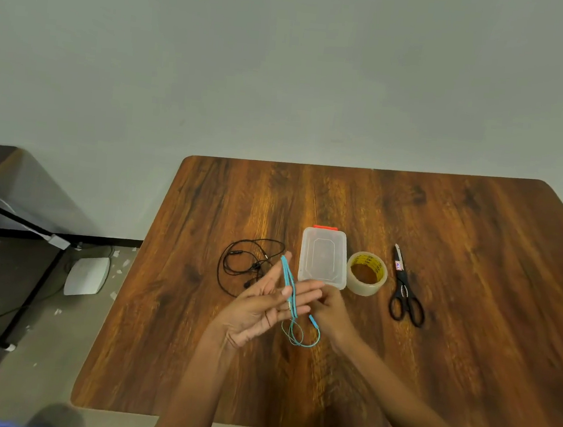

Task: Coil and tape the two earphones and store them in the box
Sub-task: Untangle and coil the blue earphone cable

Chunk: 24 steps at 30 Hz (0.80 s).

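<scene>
1. The left hand [264,306] is raised above the wooden table [464,368], palm up, its fingers straight and spread toward 1 o'clock.
2. The blue earphone [289,284] is wound in several strands across those straight fingers, from the tip of the longest finger down past the palm's edge.
3. Below the fingers, at 5 o'clock from the left hand, slack blue loops hang free.
4. The right hand [331,309] sits just at 3 o'clock of the left hand, fingers curled; it appears to hold the blue cord, though the grip is partly hidden.
5. The black earphone [247,265] lies loose on the table at 11 o'clock from the left hand, touching neither hand.
6. The clear box [324,257], lid on, lies at 12 o'clock from the right hand.
</scene>
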Each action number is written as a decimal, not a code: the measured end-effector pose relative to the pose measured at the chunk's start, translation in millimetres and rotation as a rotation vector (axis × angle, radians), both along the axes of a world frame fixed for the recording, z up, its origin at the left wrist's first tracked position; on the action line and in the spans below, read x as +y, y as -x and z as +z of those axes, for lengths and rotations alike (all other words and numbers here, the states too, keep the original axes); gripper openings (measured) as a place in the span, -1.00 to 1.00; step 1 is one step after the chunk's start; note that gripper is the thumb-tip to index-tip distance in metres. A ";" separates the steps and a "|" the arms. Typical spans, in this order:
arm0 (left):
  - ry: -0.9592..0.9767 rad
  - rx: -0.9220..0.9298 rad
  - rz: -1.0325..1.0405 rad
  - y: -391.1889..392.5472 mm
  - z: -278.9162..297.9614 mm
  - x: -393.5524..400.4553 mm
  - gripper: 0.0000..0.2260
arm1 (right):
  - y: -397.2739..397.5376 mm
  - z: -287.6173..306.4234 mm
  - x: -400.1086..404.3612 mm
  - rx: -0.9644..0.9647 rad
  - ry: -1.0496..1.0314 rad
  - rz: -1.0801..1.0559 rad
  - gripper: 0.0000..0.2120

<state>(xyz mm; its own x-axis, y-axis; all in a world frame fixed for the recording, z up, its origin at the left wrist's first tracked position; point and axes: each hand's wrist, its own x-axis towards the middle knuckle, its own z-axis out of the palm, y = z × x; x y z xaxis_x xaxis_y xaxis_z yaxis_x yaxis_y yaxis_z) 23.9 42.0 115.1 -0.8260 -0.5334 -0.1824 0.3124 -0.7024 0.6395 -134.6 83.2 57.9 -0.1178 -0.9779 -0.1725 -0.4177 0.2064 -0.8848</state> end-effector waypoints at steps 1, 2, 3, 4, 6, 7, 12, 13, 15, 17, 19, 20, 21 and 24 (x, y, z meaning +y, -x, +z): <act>-0.002 -0.026 0.050 0.2 -1.2 -2.9 -0.29 | -0.8 2.8 0.9 -0.001 0.002 0.002 -0.79; -0.002 -0.052 0.098 0.8 -2.7 -5.3 -0.30 | -2.2 1.4 1.5 -0.003 0.026 0.020 -0.80; 0.000 -0.078 0.142 2.0 -4.3 -7.5 -0.30 | -3.3 3.7 1.0 -0.003 0.010 0.046 -0.82; 0.001 -0.099 0.184 3.7 -6.7 -9.5 -0.30 | -5.1 6.8 1.6 -0.029 0.011 0.048 -0.84; 0.007 -0.145 0.277 7.8 -11.8 -11.9 -0.31 | -9.5 12.0 1.2 -0.015 0.040 0.055 -0.83; 0.009 -0.168 0.330 9.8 -14.6 -12.5 -0.32 | -10.2 14.9 2.4 -0.014 0.048 0.068 -0.81; 0.165 -0.417 0.574 11.6 -26.4 -19.7 -0.36 | -7.4 22.8 6.5 0.122 0.071 0.193 -0.82; 0.210 -0.482 0.537 9.7 -28.0 -21.1 -0.32 | -5.6 26.0 6.2 0.173 0.089 0.214 -0.82; 0.268 -0.593 0.383 5.5 -30.0 -22.3 -0.27 | 1.5 30.0 1.8 0.265 0.117 0.251 -0.84; 0.265 -0.641 0.188 3.0 -31.4 -21.2 -0.24 | 10.9 35.4 -5.6 0.318 0.141 0.291 -0.86; 0.241 -0.645 0.049 2.3 -32.3 -19.1 -0.23 | 20.6 42.0 -14.3 0.330 0.128 0.323 -0.87; 0.227 -0.635 -0.004 2.0 -32.0 -18.1 -0.23 | 25.1 45.2 -18.7 0.329 0.133 0.334 -0.89; 0.217 -0.615 -0.060 1.2 -30.1 -16.7 -0.24 | 29.0 48.9 -22.4 0.327 0.148 0.345 -0.92; 0.228 -0.521 -0.239 -3.5 -21.8 -10.8 -0.34 | 36.4 59.0 -31.9 0.266 0.198 0.361 -0.95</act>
<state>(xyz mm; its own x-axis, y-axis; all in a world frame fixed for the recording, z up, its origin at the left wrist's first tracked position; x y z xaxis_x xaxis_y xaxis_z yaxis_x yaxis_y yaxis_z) 27.5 31.2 93.3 -0.7606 -0.4174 -0.4972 -0.2304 -0.5424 0.8079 -171.0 51.4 116.9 0.2196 -0.9755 0.0106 -0.6486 -0.1541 -0.7454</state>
